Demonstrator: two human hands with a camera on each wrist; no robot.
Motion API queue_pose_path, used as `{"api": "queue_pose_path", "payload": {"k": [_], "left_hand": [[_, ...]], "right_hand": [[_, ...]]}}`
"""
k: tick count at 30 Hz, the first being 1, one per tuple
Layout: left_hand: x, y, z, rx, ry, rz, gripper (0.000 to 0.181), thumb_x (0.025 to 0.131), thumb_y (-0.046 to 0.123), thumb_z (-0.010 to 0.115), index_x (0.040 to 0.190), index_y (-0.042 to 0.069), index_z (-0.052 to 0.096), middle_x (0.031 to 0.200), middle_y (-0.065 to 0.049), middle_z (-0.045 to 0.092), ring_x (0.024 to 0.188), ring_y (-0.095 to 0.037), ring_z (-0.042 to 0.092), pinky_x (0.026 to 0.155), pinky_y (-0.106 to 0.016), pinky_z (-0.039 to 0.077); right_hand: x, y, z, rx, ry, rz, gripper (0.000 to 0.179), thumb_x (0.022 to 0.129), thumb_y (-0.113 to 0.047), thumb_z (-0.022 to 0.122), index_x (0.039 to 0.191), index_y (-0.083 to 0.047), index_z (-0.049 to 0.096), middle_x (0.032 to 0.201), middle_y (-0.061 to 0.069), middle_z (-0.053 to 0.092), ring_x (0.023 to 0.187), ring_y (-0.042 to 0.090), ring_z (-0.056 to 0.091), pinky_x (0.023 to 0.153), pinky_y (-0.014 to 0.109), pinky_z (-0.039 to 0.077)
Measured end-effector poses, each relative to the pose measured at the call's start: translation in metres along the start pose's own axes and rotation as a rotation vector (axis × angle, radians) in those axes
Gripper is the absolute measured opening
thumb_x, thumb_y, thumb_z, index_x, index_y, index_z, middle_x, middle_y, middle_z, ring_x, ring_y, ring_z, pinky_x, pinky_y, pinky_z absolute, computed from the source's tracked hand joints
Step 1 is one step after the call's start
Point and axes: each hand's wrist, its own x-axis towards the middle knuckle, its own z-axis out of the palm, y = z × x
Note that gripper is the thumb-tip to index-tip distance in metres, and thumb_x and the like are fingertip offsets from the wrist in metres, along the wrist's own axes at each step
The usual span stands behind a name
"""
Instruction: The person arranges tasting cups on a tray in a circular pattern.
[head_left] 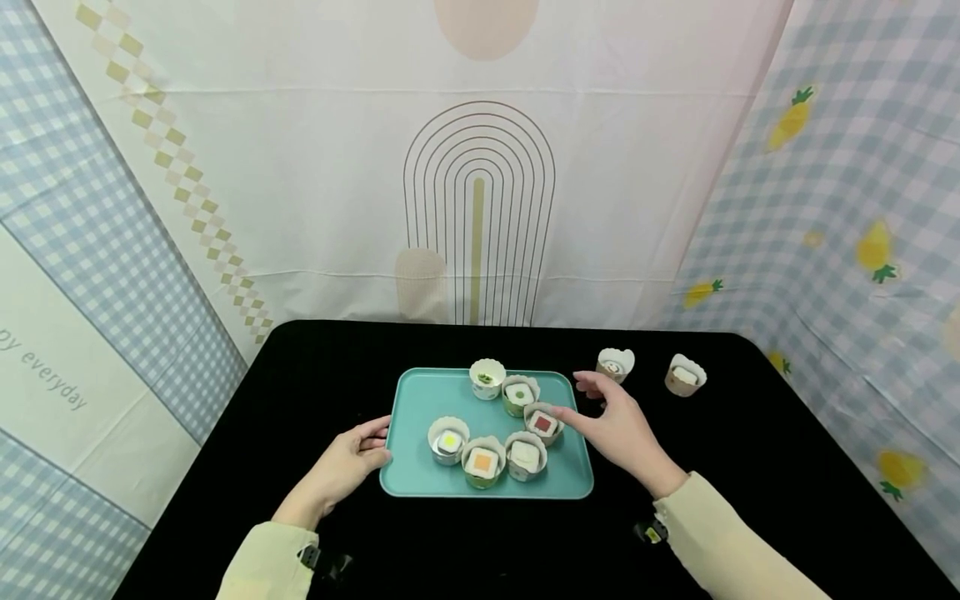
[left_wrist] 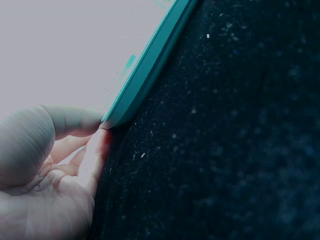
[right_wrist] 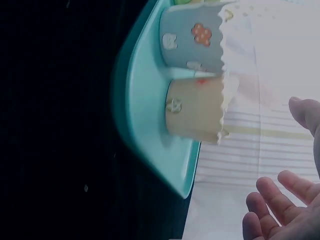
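A teal tray (head_left: 408, 400) lies on the black table, bearing several scalloped paper cups. Small square cakes sit in cups; one cake has a dark red top (head_left: 543, 424), another an orange top (head_left: 482, 463), another a yellow spot (head_left: 450, 442). At the tray's left edge, my left hand (head_left: 343, 464) pinches the rim between thumb and finger; the left wrist view shows this grip on the tray rim (left_wrist: 145, 70). My right hand (head_left: 618, 429) hovers over the tray's right edge, fingers spread and holding nothing. A beige cup (right_wrist: 195, 107) and a blue-grey cup (right_wrist: 187, 42) appear in the right wrist view.
Beyond my right hand stand two more paper cups on the table, one (head_left: 615, 364) behind the fingers and another (head_left: 685, 377) farther right. A patterned curtain (head_left: 337, 183) hangs behind the black table (head_left: 330, 367).
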Motion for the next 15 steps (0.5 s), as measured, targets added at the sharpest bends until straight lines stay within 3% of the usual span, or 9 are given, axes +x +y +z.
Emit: {"api": "queue_pose_path", "payload": {"k": [10,15], "left_hand": [[0.0,0.001,0.001,0.004,0.01,-0.002,0.057,0.092,0.004,0.063,0.145,0.009,0.044,0.119,-0.011,0.057,0.102,-0.02,0.061,0.086,-0.034,0.052],[-0.001,0.001,0.002,-0.001,0.017,0.007,0.057,0.092,0.004,0.064,0.145,0.007,0.044,0.12,-0.013,0.057,0.102,-0.02,0.061,0.086,-0.036,0.052]], "right_hand": [[0.005,0.027,-0.012,0.019,0.039,0.054,0.083,0.081,-0.065,0.064,0.143,-0.013,0.044,0.133,0.014,0.051,0.12,0.035,0.047,0.092,0.05,0.044],[0.008,0.037,-0.018,0.055,0.066,0.096,0.08,0.084,-0.059,0.066,0.144,-0.011,0.042,0.134,0.016,0.048,0.122,0.036,0.046,0.094,0.05,0.043]]}}
